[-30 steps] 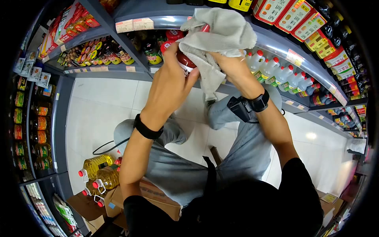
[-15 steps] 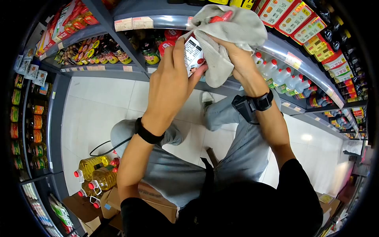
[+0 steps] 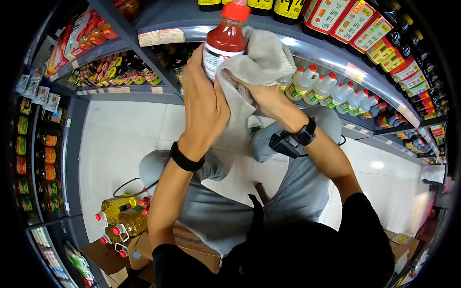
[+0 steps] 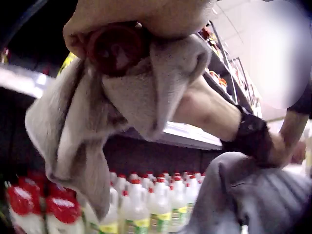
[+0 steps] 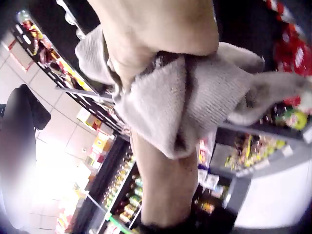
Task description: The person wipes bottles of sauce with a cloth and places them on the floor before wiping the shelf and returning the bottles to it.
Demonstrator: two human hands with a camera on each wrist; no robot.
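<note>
A bottle of red sauce (image 3: 224,39) with a red cap (image 3: 236,12) and a white label is held up before the shelf in the head view. My left hand (image 3: 204,108) grips it around the lower, labelled part. From the right, my right hand (image 3: 271,101) holds a grey cloth (image 3: 266,60) against the bottle, its fingers largely hidden under the folds. One end of the cloth hangs down between the hands. In the left wrist view the bottle's round dark-red base (image 4: 117,51) shows beside the cloth (image 4: 156,87). The right wrist view shows the cloth (image 5: 195,102) bunched below the hand.
White-bodied, red-capped bottles (image 3: 314,89) line the lower shelf at right. Red-labelled boxes (image 3: 331,14) stand above, behind the shelf's front edge (image 3: 336,60). Jars (image 3: 120,65) fill the shelf at left. Large oil bottles (image 3: 132,221) and cardboard boxes (image 3: 197,247) sit beside the left leg.
The bottle has risen and turned, so its cap and neck now show outside the cloth. Earlier the cloth covered its upper part; now the cloth sits on its right side.
</note>
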